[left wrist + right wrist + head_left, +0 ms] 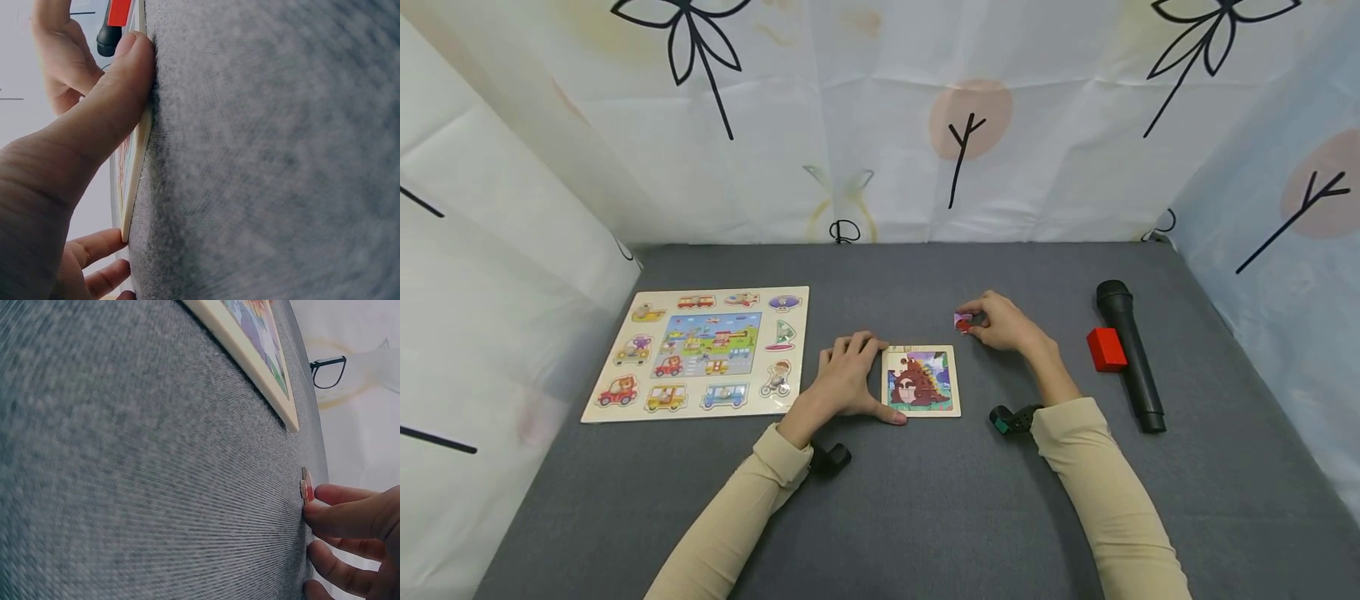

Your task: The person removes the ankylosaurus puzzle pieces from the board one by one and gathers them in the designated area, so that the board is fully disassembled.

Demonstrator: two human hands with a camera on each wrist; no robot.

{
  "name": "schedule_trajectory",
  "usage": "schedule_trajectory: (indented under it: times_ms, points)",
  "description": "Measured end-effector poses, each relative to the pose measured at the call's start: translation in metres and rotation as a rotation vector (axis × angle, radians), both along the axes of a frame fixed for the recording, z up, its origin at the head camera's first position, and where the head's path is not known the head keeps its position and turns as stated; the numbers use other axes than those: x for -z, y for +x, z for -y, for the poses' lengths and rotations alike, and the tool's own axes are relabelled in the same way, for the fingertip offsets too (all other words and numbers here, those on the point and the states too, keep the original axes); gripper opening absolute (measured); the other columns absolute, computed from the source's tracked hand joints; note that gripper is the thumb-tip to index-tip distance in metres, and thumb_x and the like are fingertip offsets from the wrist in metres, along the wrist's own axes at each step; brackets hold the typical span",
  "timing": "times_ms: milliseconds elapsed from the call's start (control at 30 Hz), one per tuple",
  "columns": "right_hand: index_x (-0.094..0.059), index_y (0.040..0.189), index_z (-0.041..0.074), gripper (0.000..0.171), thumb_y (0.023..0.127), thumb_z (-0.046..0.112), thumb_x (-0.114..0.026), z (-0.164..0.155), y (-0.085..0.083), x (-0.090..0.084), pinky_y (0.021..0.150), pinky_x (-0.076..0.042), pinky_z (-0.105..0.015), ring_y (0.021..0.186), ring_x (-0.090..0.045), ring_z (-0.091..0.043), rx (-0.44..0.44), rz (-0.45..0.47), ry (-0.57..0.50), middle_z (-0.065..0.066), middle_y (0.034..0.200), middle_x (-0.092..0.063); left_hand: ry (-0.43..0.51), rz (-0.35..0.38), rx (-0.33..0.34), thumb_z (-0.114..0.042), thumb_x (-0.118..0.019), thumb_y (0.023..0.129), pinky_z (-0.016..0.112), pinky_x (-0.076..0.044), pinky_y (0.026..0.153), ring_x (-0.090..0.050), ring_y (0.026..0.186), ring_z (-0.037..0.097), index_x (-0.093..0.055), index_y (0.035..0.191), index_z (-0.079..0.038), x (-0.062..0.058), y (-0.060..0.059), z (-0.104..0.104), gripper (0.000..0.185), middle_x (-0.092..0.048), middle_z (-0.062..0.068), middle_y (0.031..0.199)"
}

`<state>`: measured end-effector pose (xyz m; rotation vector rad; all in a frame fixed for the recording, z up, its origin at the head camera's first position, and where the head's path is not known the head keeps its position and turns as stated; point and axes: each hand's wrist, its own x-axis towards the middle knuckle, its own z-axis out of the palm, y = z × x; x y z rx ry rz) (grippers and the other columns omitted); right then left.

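A small square dinosaur puzzle (921,381) in a wooden frame lies on the grey cloth. My left hand (848,380) rests at its left edge, the thumb (106,106) pressed along the frame's near side (134,181) and the fingers laid flat by the far corner. Just beyond the puzzle's far right corner, my right hand (1000,323) pinches a small pink and red puzzle piece (962,322) at the cloth. In the right wrist view the piece (306,485) stands on edge at my fingertips (325,512), and the puzzle frame (250,362) lies farther off.
A large wooden vehicle peg puzzle (703,352) lies at the left. At the right are a red block (1106,348) and a black microphone (1131,354). Printed cloth walls (880,117) close in the back and both sides of the grey tabletop (925,500).
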<state>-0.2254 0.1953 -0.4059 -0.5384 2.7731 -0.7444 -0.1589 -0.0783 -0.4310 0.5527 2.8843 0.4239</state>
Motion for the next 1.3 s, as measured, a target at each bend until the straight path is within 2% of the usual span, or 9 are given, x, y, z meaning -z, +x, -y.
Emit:
schedule_trajectory:
  times_ms: [500,800,1067,1300]
  points:
    - [-0.058,0.124,0.002,0.037,0.087,0.001,-0.057,0.000,0.003,0.000,0.064,-0.037,-0.034,0.076,-0.045,-0.022,0.016,-0.014,-0.028,-0.020,0.110,-0.049,-0.006,-0.003,0.010,-0.083,-0.067,0.041,0.049,-0.027,0.093,-0.029,0.124,0.030,-0.039,0.136,-0.026,0.000,0.001,0.001,0.115,-0.030,0.004,0.141]
    - [-0.057,0.125,0.002,0.039,0.087,0.009,-0.062,0.011,0.010,-0.011,0.063,-0.036,-0.036,0.069,-0.043,-0.021,-0.011,-0.055,-0.051,-0.021,0.109,-0.048,-0.006,0.001,0.005,-0.081,-0.069,0.042,0.049,-0.027,0.093,-0.029,0.125,0.030,-0.040,0.136,-0.025,-0.004,0.002,0.000,0.113,-0.030,0.004,0.141]
    - [-0.057,0.126,0.006,0.039,0.088,0.016,-0.062,0.024,0.019,-0.020,0.068,-0.036,-0.039,0.078,-0.043,-0.023,-0.048,-0.054,-0.057,-0.018,0.111,-0.049,-0.006,0.000,0.013,-0.082,-0.067,0.042,0.050,-0.027,0.094,-0.029,0.124,0.031,-0.039,0.136,-0.025,-0.003,0.002,0.000,0.113,-0.030,0.005,0.142]
    - [-0.057,0.126,0.008,0.039,0.088,0.016,-0.063,0.038,0.027,-0.025,0.062,-0.038,-0.035,0.075,-0.045,-0.021,-0.096,-0.065,-0.098,-0.017,0.111,-0.050,-0.005,0.000,0.009,-0.082,-0.067,0.042,0.049,-0.027,0.093,-0.029,0.124,0.031,-0.039,0.136,-0.025,-0.002,0.002,0.000,0.114,-0.030,0.004,0.141]
